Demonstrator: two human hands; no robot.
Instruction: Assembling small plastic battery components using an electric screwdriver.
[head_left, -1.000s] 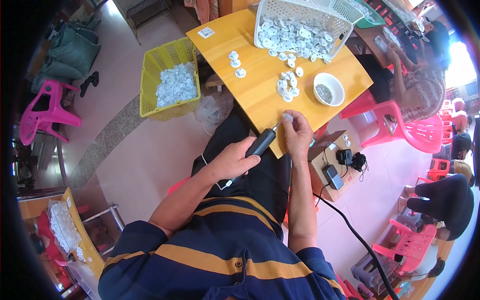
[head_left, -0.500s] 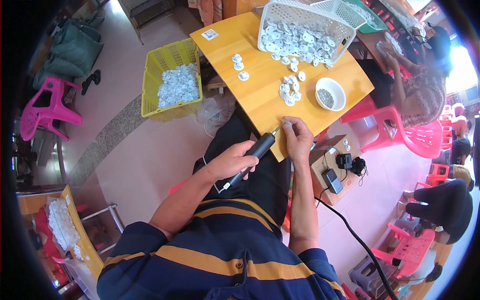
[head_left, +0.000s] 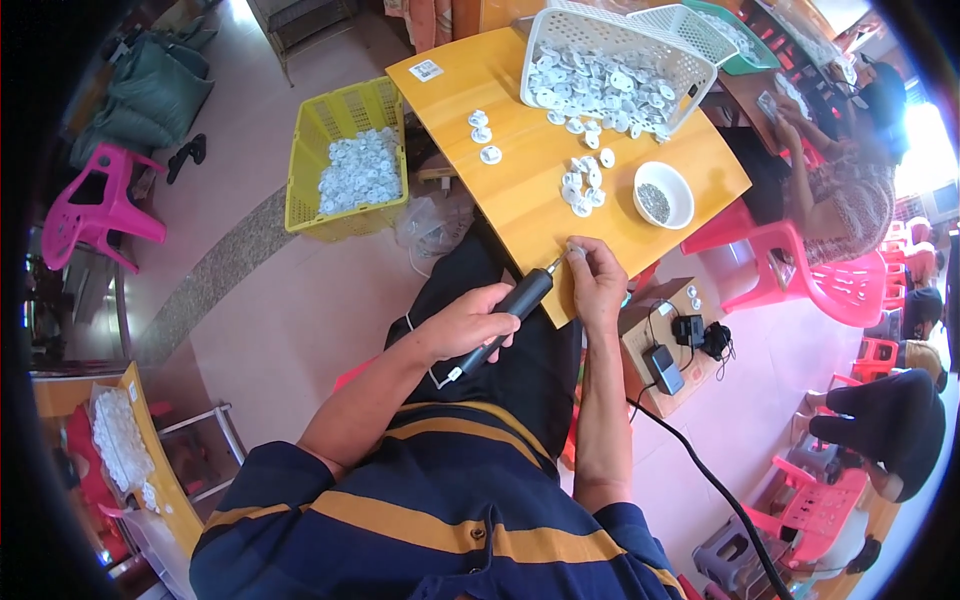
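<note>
My left hand [head_left: 470,325] is wrapped round a black electric screwdriver [head_left: 520,303], its bit pointing up and right. At the near edge of the wooden table [head_left: 500,70], my right hand [head_left: 597,280] pinches a small white plastic part [head_left: 575,248], mostly hidden by the fingers. The bit's tip meets or nearly meets that part; I cannot tell which. Beyond my right hand stands a white bowl [head_left: 683,190] with small metal screws [head_left: 653,203] in it. A loose group of round white plastic parts [head_left: 582,185] lies beside the bowl, and several more [head_left: 480,134] lie further left.
A white basket [head_left: 690,105] tips its heap of white parts onto the table's far side. Left of the table, a yellow crate [head_left: 300,190] holds more. A box [head_left: 650,395] with power adapters stands at right, near a pink chair [head_left: 840,285] and a seated co-worker [head_left: 840,200].
The whole view has shifted very slightly. Both hands, the screwdriver and the white part keep nearly the same pose. The seated co-worker's hands have moved a little.
</note>
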